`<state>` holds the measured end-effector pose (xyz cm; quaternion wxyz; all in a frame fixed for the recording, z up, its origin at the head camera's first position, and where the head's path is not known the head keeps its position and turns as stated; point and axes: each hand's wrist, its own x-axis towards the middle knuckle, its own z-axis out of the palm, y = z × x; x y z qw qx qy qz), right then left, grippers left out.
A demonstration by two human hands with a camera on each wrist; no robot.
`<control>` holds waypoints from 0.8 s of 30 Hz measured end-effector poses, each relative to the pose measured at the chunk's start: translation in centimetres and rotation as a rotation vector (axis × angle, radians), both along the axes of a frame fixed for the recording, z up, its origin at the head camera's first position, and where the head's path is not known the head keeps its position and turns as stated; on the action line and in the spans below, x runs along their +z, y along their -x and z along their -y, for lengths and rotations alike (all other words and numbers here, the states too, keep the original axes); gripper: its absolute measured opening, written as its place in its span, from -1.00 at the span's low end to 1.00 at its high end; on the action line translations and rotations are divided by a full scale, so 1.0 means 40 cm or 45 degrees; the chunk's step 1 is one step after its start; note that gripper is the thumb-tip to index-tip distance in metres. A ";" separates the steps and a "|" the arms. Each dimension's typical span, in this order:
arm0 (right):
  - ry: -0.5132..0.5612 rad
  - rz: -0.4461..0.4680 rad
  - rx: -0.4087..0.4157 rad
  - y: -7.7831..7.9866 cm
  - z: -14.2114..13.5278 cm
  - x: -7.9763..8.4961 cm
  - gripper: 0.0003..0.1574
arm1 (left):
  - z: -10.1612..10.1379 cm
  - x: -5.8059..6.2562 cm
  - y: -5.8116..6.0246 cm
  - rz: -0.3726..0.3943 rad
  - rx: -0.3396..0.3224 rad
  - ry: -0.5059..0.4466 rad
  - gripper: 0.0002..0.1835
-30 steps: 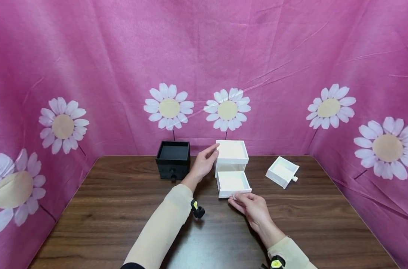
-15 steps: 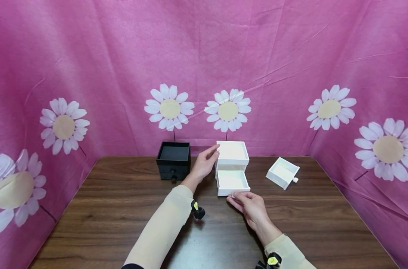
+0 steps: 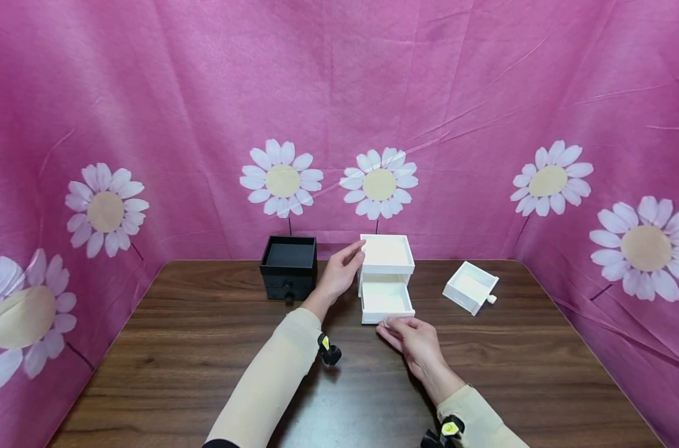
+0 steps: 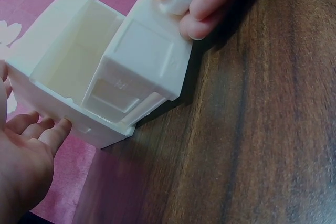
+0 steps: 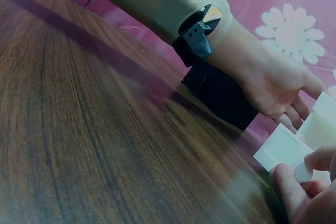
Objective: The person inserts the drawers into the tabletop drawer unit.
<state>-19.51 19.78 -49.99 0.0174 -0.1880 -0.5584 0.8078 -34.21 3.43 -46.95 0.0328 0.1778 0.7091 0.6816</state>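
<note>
A small white cabinet [image 3: 387, 254] stands at the back middle of the table. From its lower slot sticks a white drawer [image 3: 387, 300], partly pulled out with nothing seen inside. My right hand [image 3: 419, 348] pinches the drawer's round white knob [image 4: 178, 0] between thumb and fingers; the left wrist view shows this grip closely. On the cabinet's left side rests my left hand [image 3: 337, 275], its fingertips touching the side wall. Above the drawer, the slot [image 4: 79, 51] has no drawer in it. The right wrist view shows both hands at the cabinet.
Left of the cabinet stands a black drawer box [image 3: 288, 267] with dark knobs and an open top tray. A loose white drawer [image 3: 471, 286] with a knob lies to the right on the wooden table [image 3: 518, 361]. Pink flowered cloth [image 3: 339, 93] hangs behind and at both sides.
My right hand and the drawer have moved slightly away from me, so less of the drawer sticks out. My left hand has stayed against the cabinet.
</note>
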 end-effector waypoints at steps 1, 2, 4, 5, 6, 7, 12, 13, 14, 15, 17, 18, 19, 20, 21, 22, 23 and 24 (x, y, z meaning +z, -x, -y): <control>0.001 0.001 0.002 0.001 0.000 0.000 -0.84 | 0.000 0.000 0.000 0.000 0.002 0.000 -0.53; 0.003 0.000 0.004 0.003 0.001 0.000 -0.85 | 0.000 0.001 0.000 0.001 0.004 -0.001 -0.53; 0.005 0.001 0.004 0.006 0.002 -0.001 -0.87 | 0.001 0.000 0.001 0.007 0.006 0.000 -0.53; 0.003 0.002 0.005 0.007 0.003 -0.001 -0.87 | 0.001 0.000 0.000 0.011 0.007 0.002 -0.53; 0.002 0.003 0.004 0.009 0.004 -0.001 -0.88 | 0.001 0.000 0.000 0.013 0.008 0.003 -0.53; 0.001 0.004 0.003 0.010 0.004 -0.001 -0.88 | 0.002 0.001 -0.001 0.014 0.009 0.003 -0.53; 0.011 0.004 -0.002 0.018 0.007 -0.003 -0.93 | 0.003 0.003 -0.005 0.019 0.014 0.013 -0.53; 0.014 0.005 -0.002 0.020 0.007 -0.003 -0.91 | 0.003 0.002 -0.005 0.019 0.015 0.015 -0.54; 0.017 0.007 -0.004 0.022 0.007 -0.003 -0.88 | 0.003 0.002 -0.005 0.019 0.015 0.017 -0.54; 0.018 0.008 -0.006 0.024 0.008 -0.003 -0.86 | 0.002 0.002 -0.005 0.017 0.014 0.018 -0.54; 0.018 0.010 -0.004 0.029 0.008 -0.004 -0.85 | 0.002 0.001 -0.006 0.010 0.014 0.019 -0.54; 0.017 0.011 -0.008 0.032 0.008 -0.004 -0.85 | 0.001 0.001 -0.005 0.006 0.015 0.021 -0.54; 0.012 0.013 -0.010 0.034 0.009 -0.005 -0.86 | 0.001 0.001 -0.005 0.001 0.015 0.019 -0.54; 0.007 0.015 -0.015 0.036 0.009 -0.004 -0.86 | 0.001 0.001 -0.006 0.001 0.014 0.019 -0.54; 0.003 0.015 -0.019 0.039 0.010 -0.004 -0.87 | 0.000 0.001 -0.006 -0.001 0.015 0.018 -0.54; -0.001 0.015 -0.022 0.042 0.010 -0.005 -0.87 | 0.000 0.001 -0.006 0.000 0.017 0.020 -0.54; -0.008 0.015 -0.023 0.044 0.010 -0.004 -0.88 | 0.001 0.002 -0.005 0.004 0.017 0.020 -0.54; -0.012 0.019 -0.027 0.047 0.010 -0.004 -0.89 | 0.001 0.002 -0.005 0.006 0.017 0.019 -0.54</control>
